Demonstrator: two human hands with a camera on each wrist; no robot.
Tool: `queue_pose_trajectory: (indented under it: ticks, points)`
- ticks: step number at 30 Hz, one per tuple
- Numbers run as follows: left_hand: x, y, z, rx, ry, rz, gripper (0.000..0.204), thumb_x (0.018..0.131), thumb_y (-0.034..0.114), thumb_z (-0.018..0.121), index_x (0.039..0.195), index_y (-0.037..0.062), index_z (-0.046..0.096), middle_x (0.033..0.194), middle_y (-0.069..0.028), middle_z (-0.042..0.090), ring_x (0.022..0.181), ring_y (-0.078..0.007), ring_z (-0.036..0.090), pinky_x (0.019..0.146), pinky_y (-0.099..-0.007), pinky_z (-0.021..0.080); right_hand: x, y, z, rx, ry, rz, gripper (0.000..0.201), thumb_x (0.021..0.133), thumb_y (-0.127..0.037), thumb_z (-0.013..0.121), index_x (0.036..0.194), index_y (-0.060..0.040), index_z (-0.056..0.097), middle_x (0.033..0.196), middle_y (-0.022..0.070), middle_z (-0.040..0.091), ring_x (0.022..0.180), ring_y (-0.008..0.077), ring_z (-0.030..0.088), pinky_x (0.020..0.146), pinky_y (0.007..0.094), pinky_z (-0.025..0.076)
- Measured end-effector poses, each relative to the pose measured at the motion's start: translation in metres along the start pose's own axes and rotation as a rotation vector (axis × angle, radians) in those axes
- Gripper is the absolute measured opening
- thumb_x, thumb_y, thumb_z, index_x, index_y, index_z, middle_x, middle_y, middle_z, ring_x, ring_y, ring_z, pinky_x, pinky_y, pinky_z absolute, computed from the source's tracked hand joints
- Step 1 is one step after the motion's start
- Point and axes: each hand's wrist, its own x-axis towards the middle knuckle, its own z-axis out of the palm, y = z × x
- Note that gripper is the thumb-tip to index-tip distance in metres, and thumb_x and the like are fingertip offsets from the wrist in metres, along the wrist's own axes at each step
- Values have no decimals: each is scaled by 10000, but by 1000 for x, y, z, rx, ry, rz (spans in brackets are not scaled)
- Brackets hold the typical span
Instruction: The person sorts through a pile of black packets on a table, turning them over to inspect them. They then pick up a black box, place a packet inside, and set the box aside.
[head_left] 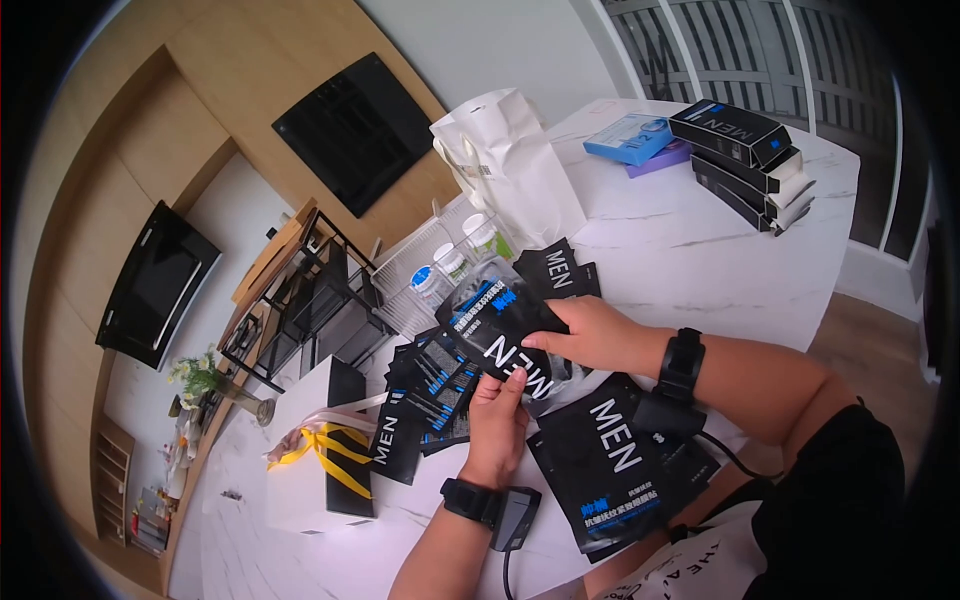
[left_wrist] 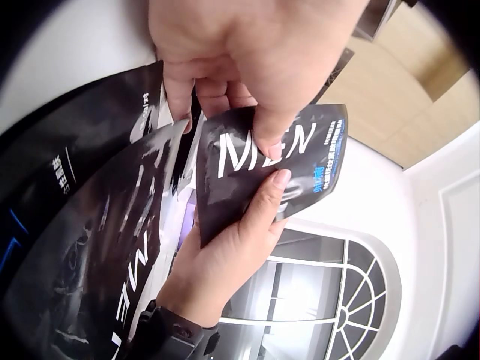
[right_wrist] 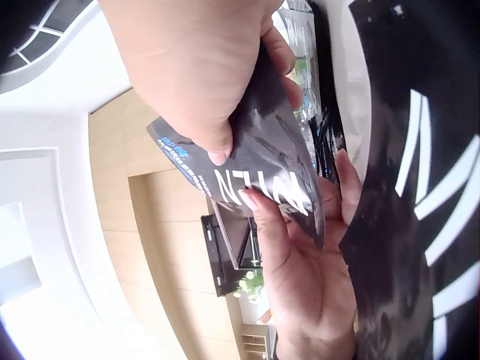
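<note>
Both hands hold a black foil packet point(head_left: 505, 325) with white "MEN" lettering and blue print, tilted above the table. My left hand point(head_left: 495, 420) pinches its lower edge, thumb on the front by the letters. From the other side my right hand point(head_left: 595, 335) grips it, and in the left wrist view the right thumb point(left_wrist: 266, 199) lies flat on the printed face. Under the right forearm is a stack of similar packets point(head_left: 590, 480). A fanned pile of black packets point(head_left: 435, 375) spreads beyond the left hand. More packets point(head_left: 560, 270) lie behind the right hand.
White-capped bottles point(head_left: 450, 260) and a clear basket point(head_left: 400, 270) stand behind the packets, near a white paper bag point(head_left: 520, 165). Black boxes point(head_left: 735, 135) and a blue box point(head_left: 630, 138) are at the far right. A white box point(head_left: 300, 490) with yellow ribbon stands left.
</note>
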Motion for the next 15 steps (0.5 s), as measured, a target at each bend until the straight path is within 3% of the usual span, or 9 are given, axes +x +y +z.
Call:
queue_pose_trajectory:
  ticks: [3,6,8,11,15]
  points:
    - [1,0,0,-68,-3,0,175,887,82,495,1048,36,548,1021,-47,597,942,-124,559,841,-271,445,-3,-7,1,79,-20,19,322,803,-307,599,966,-30,575,742,157,610,678,292,588,625,333,445]
    - [1,-1,-2,-52,-16,20,174,890,81,489,1047,33,546,1024,-49,595,948,-122,556,849,-273,442,-3,-9,1,1,-74,-97,328,805,-304,596,983,-30,574,764,160,614,696,294,591,637,330,447]
    - [2,-2,-3,-46,-15,9,172,891,83,488,1045,33,546,1024,-50,595,948,-123,556,850,-277,443,-3,-13,-1,51,-11,35,336,805,-303,596,979,-16,569,745,162,610,672,292,587,622,336,446]
    - [0,1,1,-45,-14,-8,168,891,81,488,1042,35,546,1024,-49,594,946,-124,557,852,-281,444,1,4,1,-47,0,56,348,804,-313,594,978,-13,565,696,162,594,636,294,573,618,353,443]
    - [2,-1,-2,-64,-33,-20,157,882,68,504,1029,38,548,1016,-43,594,940,-119,557,860,-278,444,1,6,6,23,119,-47,345,811,-324,589,995,-34,564,618,118,572,538,236,555,530,335,446]
